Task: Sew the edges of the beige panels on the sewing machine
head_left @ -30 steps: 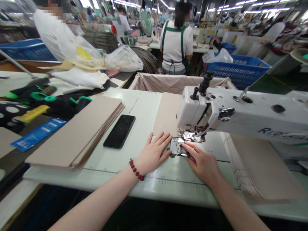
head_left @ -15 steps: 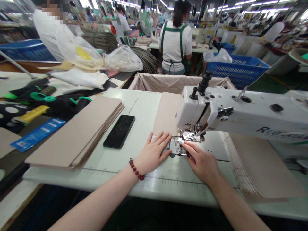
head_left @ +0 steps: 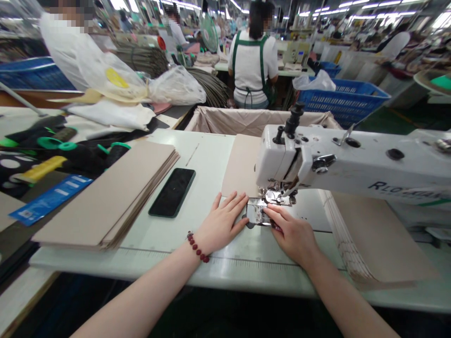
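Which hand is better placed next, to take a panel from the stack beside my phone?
Probably your left hand: it's nearer the beige stack, while your right hand is over by the metal plate.

From my remote seat I see a dark phone (head_left: 172, 192) lying flat between eight and nine o'clock. Farther out, at nine, I find a blue packet (head_left: 51, 199), with black-and-green spools (head_left: 67, 147) just beyond it. A clear plastic bag (head_left: 178, 87) sits crumpled at eleven. Near twelve I make out a green fan (head_left: 210, 35), then a person (head_left: 251, 65) in apron straps, seen from behind. A blue basket (head_left: 340, 97) stands at two.
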Demonstrator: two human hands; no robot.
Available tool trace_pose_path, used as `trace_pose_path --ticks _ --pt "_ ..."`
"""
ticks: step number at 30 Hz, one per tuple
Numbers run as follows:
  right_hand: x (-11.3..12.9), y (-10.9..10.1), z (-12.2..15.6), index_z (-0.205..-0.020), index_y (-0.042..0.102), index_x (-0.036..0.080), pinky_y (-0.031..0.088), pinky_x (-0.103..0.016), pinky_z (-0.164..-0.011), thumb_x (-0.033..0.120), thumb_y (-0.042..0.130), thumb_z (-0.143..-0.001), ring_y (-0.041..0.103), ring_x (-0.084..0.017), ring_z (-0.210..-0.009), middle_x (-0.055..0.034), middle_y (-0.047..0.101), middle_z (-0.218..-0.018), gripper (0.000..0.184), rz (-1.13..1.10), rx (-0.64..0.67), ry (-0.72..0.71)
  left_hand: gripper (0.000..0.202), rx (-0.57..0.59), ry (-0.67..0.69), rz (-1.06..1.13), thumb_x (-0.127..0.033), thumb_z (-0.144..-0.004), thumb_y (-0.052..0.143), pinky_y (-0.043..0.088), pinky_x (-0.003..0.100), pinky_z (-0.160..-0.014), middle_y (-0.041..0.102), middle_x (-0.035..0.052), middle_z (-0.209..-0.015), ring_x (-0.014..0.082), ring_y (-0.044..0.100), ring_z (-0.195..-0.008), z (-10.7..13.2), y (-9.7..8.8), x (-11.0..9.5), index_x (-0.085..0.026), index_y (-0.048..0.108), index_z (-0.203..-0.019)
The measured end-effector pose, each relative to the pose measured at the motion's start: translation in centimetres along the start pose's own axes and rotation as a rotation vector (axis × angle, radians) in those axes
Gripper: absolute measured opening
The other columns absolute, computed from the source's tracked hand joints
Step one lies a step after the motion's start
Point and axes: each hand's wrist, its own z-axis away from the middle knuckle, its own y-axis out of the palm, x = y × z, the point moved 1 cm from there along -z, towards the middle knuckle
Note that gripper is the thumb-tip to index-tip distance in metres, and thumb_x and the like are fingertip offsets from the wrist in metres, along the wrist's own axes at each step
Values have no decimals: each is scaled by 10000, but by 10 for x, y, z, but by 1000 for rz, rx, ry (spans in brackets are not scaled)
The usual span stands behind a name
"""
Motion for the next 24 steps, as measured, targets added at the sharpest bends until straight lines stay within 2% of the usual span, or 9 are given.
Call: trace_pose_path --ticks 8,11,13,15,17,19,20,22,24 --pt "3 -2 0 -1343 492 311 517 -319 -888 186 492 -885 579 -187 -1140 13 508 -1405 474 -8 -11 11 561 -5 10 3 -456 -987 365 87 489 -1168 288 54 -1542 241 209 -1436 0 3 2 -256 256 -1499" --pt "4 -2 1 -1341 493 317 510 -318 -896 194 494 -886 586 -185 -1129 13 505 -1408 471 -4 -12 18 607 -40 -1 0 -478 -974 383 105 492 -1161 247 90 -1555 256 197 -1438 1 6 1 -226 237 -1506" --pt "5 -3 2 -1339 493 318 507 -317 -895 200 489 -890 589 -186 -1123 15 505 -1408 464 -2 -14 24 639 -84 -20 -6 -502 -958 407 88 527 -1151 274 116 -1541 281 226 -1427 2 4 0 -212 241 -1503" --pt "5 -4 3 -1347 481 311 507 -316 -885 205 492 -886 589 -190 -1122 14 512 -1401 473 -5 -20 34 592 -152 -59 -11 -495 -962 403 42 561 -1142 464 133 -1425 289 400 -1336 3 -1 -2 -202 315 -1469" --pt "6 -5 3 -1368 455 297 506 -320 -877 201 502 -874 587 -198 -1124 5 524 -1390 505 -8 -31 45 461 -214 -124 -33 -437 -991 352 59 554 -1142 671 104 -1141 249 612 -1087 3 -9 -3 -195 450 -1371" --pt "7 -6 3 -1388 428 279 504 -325 -872 198 503 -870 584 -204 -1127 -14 536 -1377 530 -13 -35 52 389 -244 -185 -68 -369 -1007 305 172 513 -1130 716 69 -917 215 669 -886 4 -15 -4 -188 550 -1249" --pt "7 -7 2 -1393 421 271 502 -327 -870 197 498 -871 583 -206 -1129 -24 541 -1371 532 -15 -33 54 379 -249 -201 -86 -351 -1003 307 230 496 -1110 714 75 -904 222 668 -883 6 -16 -4 -182 570 -1216" --pt "7 -11 1 -1383 433 269 501 -323 -858 195 491 -874 583 -206 -1128 -31 551 -1360 518 -20 -24 50 372 -258 -214 -115 -329 -974 358 281 497 -1083 686 127 -1063 271 624 -1040 13 -15 -4 -164 565 -1236" --pt "7 -17 4 -1351 471 282 502 -309 -838 195 498 -871 591 -203 -1113 -21 574 -1331 489 -25 -13 40 420 -241 -212 -149 -276 -929 411 271 520 -1089 578 173 -1287 319 504 -1230 27 -10 -5 -140 515 -1313"
